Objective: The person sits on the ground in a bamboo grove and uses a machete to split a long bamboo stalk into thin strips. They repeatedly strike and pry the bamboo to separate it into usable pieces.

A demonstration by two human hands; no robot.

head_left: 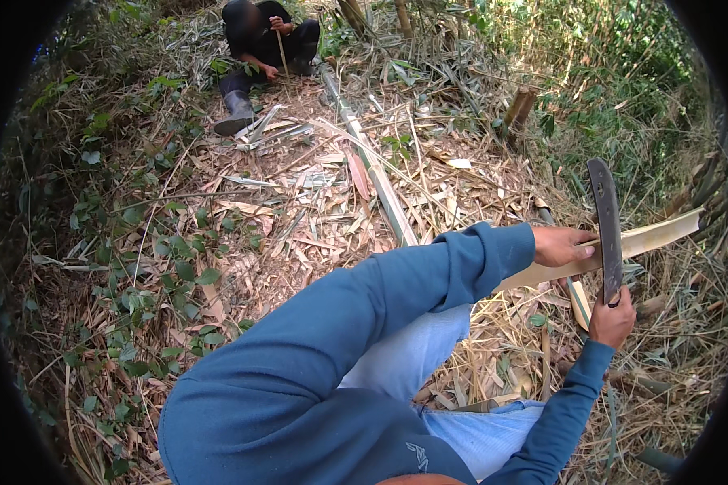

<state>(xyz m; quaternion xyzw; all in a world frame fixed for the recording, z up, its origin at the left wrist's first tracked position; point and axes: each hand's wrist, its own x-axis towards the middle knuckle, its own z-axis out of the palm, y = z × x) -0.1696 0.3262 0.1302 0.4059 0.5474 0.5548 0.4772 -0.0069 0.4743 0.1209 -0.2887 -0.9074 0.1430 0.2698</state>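
Note:
To the right of my body, my left hand (564, 246) is closed round a pale split bamboo strip (663, 232), which runs from near my knee out to the right. My right hand (612, 318) grips the handle end of a dark machete (604, 214). Its broad blade, with a small hole near the tip, stands upright in the picture and crosses the strip just right of my left hand. Whether the edge has bitten into the bamboo, I cannot tell. A pale cut piece (578, 304) shows below the strip, between my two hands.
A long green bamboo pole (372, 162) lies on the leaf-littered ground ahead. At its far end sits another person (267, 44) in dark clothes and boots, holding a thin stick (282, 55). Cut stumps (518, 111) and dense brush stand on the right; leafy plants (178, 267) grow on the left.

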